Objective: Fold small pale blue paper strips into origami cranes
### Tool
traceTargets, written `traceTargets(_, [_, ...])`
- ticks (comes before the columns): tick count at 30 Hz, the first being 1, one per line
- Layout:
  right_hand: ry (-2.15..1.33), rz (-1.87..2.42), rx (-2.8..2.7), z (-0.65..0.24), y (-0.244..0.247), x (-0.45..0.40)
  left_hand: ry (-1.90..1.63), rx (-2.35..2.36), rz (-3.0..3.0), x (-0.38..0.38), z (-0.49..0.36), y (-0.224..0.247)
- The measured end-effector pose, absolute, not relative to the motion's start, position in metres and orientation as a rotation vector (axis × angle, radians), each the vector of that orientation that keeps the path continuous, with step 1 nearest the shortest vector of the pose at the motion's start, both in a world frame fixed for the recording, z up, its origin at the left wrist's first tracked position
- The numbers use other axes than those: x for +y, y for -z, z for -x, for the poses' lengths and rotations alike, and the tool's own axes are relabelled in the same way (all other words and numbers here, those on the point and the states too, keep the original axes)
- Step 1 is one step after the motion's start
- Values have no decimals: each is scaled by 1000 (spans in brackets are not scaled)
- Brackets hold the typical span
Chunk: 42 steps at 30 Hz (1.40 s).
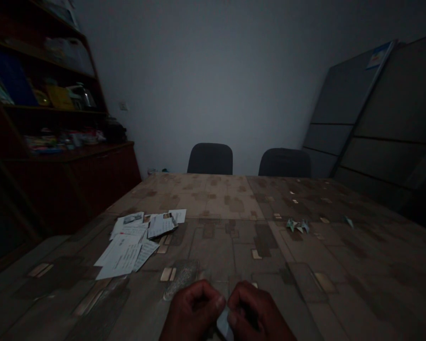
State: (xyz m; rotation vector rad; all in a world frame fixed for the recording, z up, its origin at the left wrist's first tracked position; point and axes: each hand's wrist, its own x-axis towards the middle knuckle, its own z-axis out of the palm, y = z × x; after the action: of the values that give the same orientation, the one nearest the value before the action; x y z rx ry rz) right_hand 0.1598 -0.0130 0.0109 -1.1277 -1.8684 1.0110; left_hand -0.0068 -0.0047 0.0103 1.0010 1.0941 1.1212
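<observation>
Head view: hands (195, 310) (256, 310) pinch paper (225, 326), table edge (242, 178) well ahead.

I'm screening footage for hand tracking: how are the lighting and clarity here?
Head view: dim overall, wall grey; head view: left hand and right hand dark, outlines readable; head view: print on the papers too soft to read; head view: tall cabinet slants, probably lens distortion.

Paper piece (224, 324), one; small, pale; partly hidden; slanted, pinched between fingers (218, 303); near side of table (213, 246).
</observation>
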Motion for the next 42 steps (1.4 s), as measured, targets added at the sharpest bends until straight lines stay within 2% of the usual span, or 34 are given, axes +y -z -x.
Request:
traceTargets(6, [-1037, 1142, -1851, -158, -6, -14, -1108, 1018, -901, -5, 9, -1])
traceTargets(22, [-1197, 1221, -1714, -156, -10, -11, -1223, 1185, -1017, -4, 6, -23])
traceTargets(31, [-1004, 1234, -1842, -157, 2, -12, -1211, 1084, -849, -1, 6, -5])
traceTargets(38, [-1133, 1134, -1780, -153, -1, -12, -1283, 1180, -862, -1, 7, -11])
traceTargets(42, [-1033, 1124, -1849, -154, 1, -11, -1273, 1103, -821, 0, 7, -8])
